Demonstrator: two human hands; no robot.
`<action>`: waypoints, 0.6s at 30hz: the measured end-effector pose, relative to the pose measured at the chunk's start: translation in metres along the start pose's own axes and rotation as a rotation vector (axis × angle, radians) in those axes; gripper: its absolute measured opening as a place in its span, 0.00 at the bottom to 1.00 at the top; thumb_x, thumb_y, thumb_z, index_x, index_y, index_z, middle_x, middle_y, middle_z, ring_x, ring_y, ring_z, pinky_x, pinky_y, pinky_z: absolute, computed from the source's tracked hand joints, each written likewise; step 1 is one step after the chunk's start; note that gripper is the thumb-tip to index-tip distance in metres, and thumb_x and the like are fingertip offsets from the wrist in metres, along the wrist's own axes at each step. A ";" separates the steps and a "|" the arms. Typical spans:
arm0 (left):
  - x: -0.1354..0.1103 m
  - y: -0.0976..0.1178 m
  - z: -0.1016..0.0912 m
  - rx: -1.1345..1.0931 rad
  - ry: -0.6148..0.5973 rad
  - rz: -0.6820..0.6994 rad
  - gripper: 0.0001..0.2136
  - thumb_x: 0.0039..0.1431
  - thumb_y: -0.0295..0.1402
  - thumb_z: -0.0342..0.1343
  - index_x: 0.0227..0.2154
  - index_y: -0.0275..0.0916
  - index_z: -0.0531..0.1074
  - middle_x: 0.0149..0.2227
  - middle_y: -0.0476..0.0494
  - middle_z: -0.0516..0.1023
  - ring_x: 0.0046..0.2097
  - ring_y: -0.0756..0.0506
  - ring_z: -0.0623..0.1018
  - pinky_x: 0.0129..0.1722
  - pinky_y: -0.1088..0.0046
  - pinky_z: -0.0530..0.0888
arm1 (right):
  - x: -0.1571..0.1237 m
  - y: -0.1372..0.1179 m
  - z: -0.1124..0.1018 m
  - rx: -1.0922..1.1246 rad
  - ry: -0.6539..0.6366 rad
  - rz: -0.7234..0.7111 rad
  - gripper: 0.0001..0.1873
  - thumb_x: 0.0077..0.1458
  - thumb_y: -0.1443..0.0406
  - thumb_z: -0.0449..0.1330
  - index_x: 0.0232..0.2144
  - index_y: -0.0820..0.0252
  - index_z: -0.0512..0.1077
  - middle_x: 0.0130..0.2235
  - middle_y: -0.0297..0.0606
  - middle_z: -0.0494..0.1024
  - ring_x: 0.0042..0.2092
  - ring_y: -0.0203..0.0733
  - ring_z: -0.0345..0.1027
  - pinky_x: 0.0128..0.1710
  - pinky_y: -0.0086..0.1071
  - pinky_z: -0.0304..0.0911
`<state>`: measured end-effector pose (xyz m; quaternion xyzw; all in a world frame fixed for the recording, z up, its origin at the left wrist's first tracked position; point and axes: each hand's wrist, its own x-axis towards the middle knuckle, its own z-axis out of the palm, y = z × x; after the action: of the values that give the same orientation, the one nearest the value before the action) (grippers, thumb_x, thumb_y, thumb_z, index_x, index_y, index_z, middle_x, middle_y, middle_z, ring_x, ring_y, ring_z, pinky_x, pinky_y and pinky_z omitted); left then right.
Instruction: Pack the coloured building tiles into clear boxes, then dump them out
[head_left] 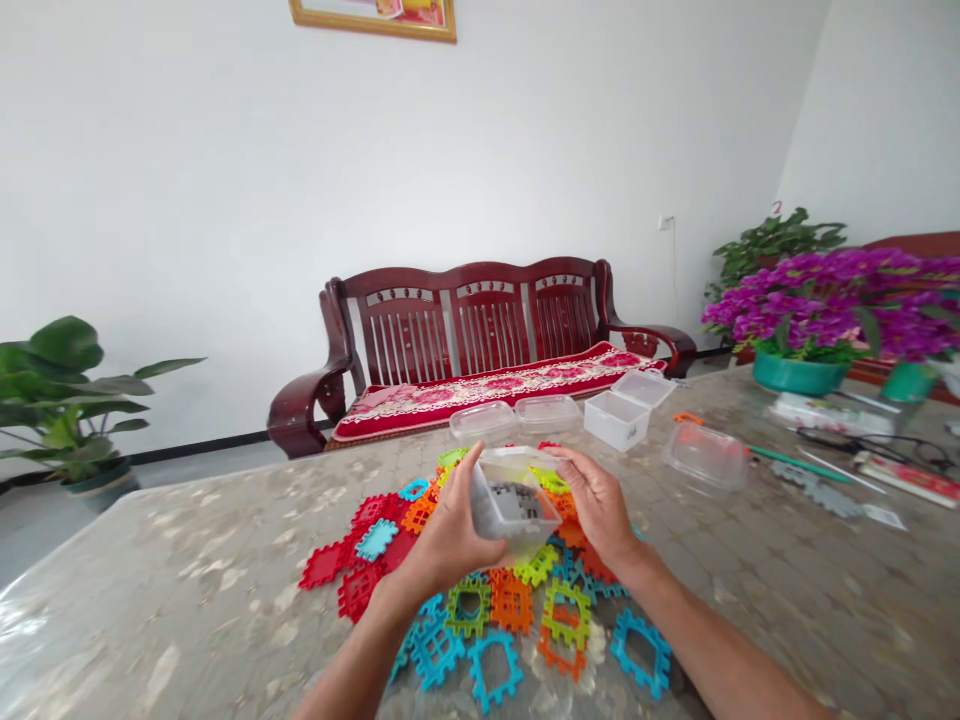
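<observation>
A clear plastic box (514, 540) is held tilted above the pile, its open side turned toward me. Grey pieces with square notches (517, 500) lie inside it. My left hand (450, 525) grips its left side, thumb along the lower front. At the far right rim, my right hand (596, 495) has its fingers closed on the box edge. Below spreads a heap of toothed plastic building pieces: red ones (360, 590) at the left, orange ones (512, 602) in the middle, blue ones (495, 668) near me and lime green ones (568, 612).
Two clear lids (484, 418) lie at the table's far edge beside a white open box (616, 420). Another clear container (705, 455) stands right. Farther right are grey joined pieces (817, 487), glasses (885, 446) and purple flowers (810, 290). A wooden bench (480, 315) stands behind.
</observation>
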<state>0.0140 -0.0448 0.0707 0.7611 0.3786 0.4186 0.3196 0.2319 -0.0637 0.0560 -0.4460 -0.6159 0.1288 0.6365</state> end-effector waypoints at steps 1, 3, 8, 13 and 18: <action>0.001 0.001 -0.004 0.064 -0.022 0.059 0.53 0.37 0.28 0.68 0.67 0.42 0.48 0.60 0.35 0.65 0.59 0.33 0.67 0.60 0.52 0.64 | 0.000 0.001 0.001 0.048 0.005 0.041 0.17 0.63 0.55 0.53 0.45 0.55 0.77 0.46 0.39 0.81 0.48 0.46 0.74 0.49 0.39 0.69; 0.002 0.003 -0.013 0.204 -0.058 0.171 0.52 0.39 0.30 0.68 0.68 0.43 0.46 0.60 0.35 0.63 0.60 0.33 0.65 0.61 0.51 0.63 | -0.001 0.002 0.003 0.145 0.016 0.116 0.18 0.62 0.53 0.55 0.44 0.56 0.77 0.46 0.39 0.81 0.47 0.46 0.74 0.48 0.39 0.70; 0.002 0.013 -0.036 0.435 -0.127 0.263 0.48 0.44 0.36 0.67 0.67 0.47 0.48 0.62 0.37 0.61 0.61 0.32 0.63 0.61 0.51 0.62 | -0.006 0.009 0.013 0.338 0.043 0.234 0.20 0.59 0.50 0.57 0.44 0.57 0.76 0.46 0.39 0.80 0.49 0.48 0.73 0.50 0.43 0.70; 0.001 0.019 -0.049 0.513 -0.218 0.307 0.44 0.46 0.31 0.62 0.67 0.51 0.50 0.64 0.40 0.61 0.63 0.33 0.62 0.62 0.49 0.61 | -0.011 0.016 0.020 0.502 0.036 0.341 0.21 0.57 0.49 0.59 0.44 0.57 0.75 0.44 0.37 0.80 0.48 0.48 0.73 0.51 0.45 0.70; 0.002 0.014 -0.054 0.547 -0.252 0.321 0.44 0.47 0.28 0.60 0.67 0.54 0.48 0.66 0.43 0.57 0.66 0.34 0.57 0.64 0.49 0.59 | -0.012 0.021 0.022 0.611 0.072 0.410 0.20 0.53 0.49 0.63 0.39 0.56 0.76 0.43 0.37 0.80 0.48 0.49 0.73 0.47 0.45 0.73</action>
<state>-0.0291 -0.0411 0.1065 0.9143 0.3096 0.2492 0.0779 0.2179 -0.0519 0.0293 -0.3535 -0.4242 0.4159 0.7226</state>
